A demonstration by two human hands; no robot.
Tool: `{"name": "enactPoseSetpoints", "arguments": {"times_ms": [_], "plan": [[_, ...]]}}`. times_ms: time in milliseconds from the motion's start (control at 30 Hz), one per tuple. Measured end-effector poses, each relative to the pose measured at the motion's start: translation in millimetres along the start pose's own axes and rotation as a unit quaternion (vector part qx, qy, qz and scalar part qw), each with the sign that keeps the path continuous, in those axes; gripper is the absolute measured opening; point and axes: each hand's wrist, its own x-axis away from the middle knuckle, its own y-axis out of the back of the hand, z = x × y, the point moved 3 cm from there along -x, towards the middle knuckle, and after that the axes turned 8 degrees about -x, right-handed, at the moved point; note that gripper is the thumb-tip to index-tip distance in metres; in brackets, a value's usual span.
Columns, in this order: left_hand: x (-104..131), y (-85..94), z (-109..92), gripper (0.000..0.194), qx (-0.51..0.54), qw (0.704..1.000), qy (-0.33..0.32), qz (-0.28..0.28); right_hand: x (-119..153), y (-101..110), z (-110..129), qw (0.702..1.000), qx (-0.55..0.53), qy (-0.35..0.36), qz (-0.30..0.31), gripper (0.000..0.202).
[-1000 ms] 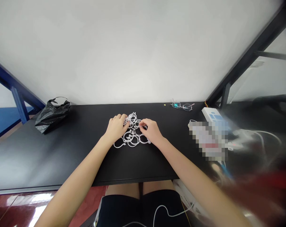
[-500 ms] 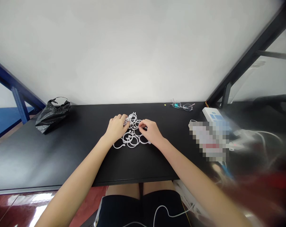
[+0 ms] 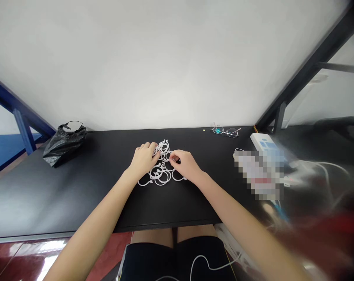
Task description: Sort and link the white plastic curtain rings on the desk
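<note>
At mid-table (image 3: 86,187), both hands are working the pile of white rings (image 3: 161,171): left hand (image 3: 143,158) and right hand (image 3: 185,164) are pinching rings at its far edge, apparently mid-separation; next move likely needs one ring teased free.

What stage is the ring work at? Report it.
Done: nothing set apart that I can see. In hand: the left hand and right hand both pinch rings in the pile of white plastic rings. Left: the pile lies tangled on the black table.
</note>
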Motion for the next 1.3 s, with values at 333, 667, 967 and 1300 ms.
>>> {"name": "enactPoseSetpoints", "arguments": {"times_ms": [333, 667, 967, 1300], "plan": [[0.3, 0.2, 0.2, 0.030, 0.000, 1.000, -0.002, -0.001, -0.2, -0.4, 0.4, 1.000, 0.001, 0.007, 0.013, 0.011], [0.7, -0.6, 0.4, 0.030, 0.002, 1.000, -0.002, -0.002, -0.6, -0.1, 0.9, 1.000, -0.007, 0.001, 0.012, 0.010], [0.1, -0.3, -0.1, 0.030, -0.005, 1.000, -0.004, 0.000, -1.7, 0.2, 0.6, 1.000, -0.005, -0.002, 0.016, 0.009], [0.3, -0.5, -0.2, 0.031, -0.002, 1.000, -0.006, 0.002, -1.8, 0.1, -0.4, 1.000, -0.008, -0.004, 0.014, 0.009]]}}
